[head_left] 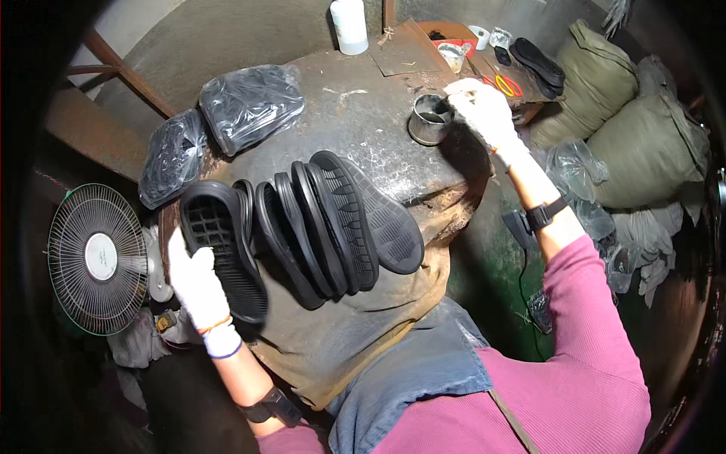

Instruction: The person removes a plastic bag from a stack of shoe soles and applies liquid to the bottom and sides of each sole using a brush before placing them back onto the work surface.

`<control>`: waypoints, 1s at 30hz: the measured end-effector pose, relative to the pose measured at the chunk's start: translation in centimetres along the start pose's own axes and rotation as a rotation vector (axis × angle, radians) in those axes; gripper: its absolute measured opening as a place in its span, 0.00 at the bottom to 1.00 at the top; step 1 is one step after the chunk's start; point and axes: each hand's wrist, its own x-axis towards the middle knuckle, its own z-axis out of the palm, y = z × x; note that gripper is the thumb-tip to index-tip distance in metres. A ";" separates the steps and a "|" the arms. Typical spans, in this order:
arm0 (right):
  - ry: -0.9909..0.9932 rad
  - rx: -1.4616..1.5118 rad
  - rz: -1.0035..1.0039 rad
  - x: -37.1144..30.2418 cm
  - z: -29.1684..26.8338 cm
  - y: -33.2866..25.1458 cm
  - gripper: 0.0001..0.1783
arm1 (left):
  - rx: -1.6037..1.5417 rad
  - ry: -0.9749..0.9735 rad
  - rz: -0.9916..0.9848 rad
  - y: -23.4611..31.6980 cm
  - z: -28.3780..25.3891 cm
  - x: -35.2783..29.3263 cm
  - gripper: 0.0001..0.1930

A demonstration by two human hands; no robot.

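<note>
My left hand, in a white glove, grips the outer edge of a black shoe sole, tilted so its gridded inner side faces up. Beside it, several more black soles lean on one another in a row on the worn table. The last one lies nearly flat with its tread up. My right hand, gloved too, is at the rim of a small dark metal cup. Its fingers are drawn together; whatever they pinch is hidden from this view.
Plastic-wrapped black bundles sit at the table's back left. Behind stands a white bottle. Orange-handled scissors and another black sole lie at the far right. A fan stands left; full green sacks stand right.
</note>
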 end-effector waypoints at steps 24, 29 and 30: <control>0.137 0.282 0.108 -1.1 4.5 8.1 0.16 | -0.104 0.005 0.112 -0.4 12.9 -6.5 0.22; 0.167 0.453 0.226 -1.7 4.2 8.8 0.17 | -1.005 -0.445 -0.458 4.6 9.0 -4.2 0.31; 0.204 0.526 0.308 -1.7 3.9 9.2 0.18 | -1.131 -0.473 -0.494 4.9 9.4 -4.3 0.31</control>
